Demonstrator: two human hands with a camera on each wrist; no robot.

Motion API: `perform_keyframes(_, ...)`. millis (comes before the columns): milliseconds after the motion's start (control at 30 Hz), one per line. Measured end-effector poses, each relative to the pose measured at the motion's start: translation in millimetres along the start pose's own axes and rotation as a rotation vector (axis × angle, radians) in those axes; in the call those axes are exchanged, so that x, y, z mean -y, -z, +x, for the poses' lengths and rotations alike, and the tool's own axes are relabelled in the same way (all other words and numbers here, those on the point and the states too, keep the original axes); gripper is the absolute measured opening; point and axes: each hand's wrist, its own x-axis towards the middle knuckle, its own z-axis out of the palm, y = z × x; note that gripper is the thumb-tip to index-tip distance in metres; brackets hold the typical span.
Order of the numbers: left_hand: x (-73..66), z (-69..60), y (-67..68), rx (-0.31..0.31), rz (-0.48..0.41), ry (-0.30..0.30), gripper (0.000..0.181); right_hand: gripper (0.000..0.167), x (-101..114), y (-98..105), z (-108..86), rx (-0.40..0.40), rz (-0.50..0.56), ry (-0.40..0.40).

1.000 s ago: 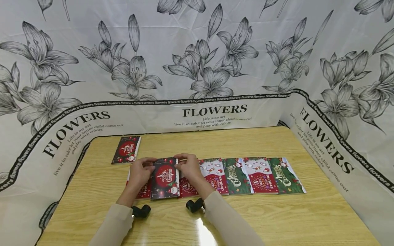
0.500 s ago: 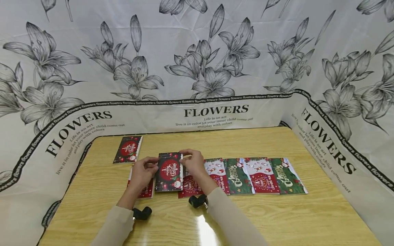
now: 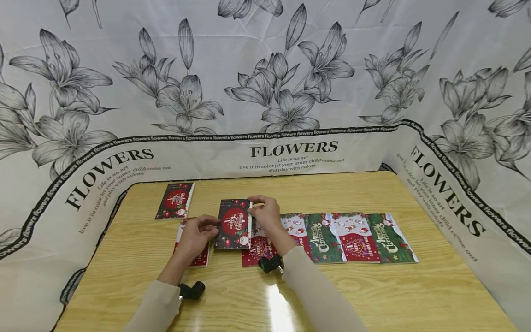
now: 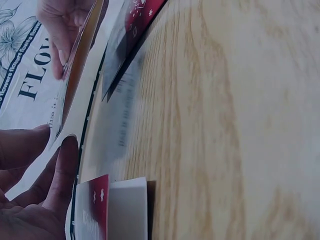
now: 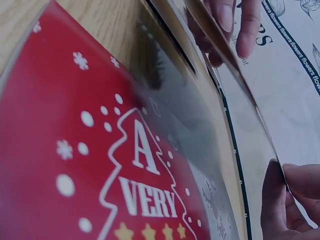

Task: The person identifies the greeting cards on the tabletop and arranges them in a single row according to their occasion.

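Both hands hold a dark Christmas card with a red circle and a Santa, raised above the table. My left hand pinches its left edge between thumb and fingers. At the upper right edge, my right hand pinches it too. Seen almost edge-on, the card spans both hands in the right wrist view. Under my left hand lies a red card, partly hidden. Another red card lies below my right hand, partly covered by the hand and the held card.
A matching dark card lies at the back left of the wooden table. To the right, a row of overlapping cards includes green ones and red-and-white ones. Flower-printed cloth walls the back and sides.
Both hands have lifted the dark card up and moved it a little right and away from me. More of the red card under the left hand shows. The other cards stay put.
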Motion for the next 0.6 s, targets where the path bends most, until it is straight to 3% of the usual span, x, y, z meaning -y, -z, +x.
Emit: perform_keyframes(600, 0.3, -5.1, -0.2, 0.068, 0.03, -0.041, 0.019, 0.034, -2.5, 3.5, 7.9, -0.051, -0.006, 0.006)
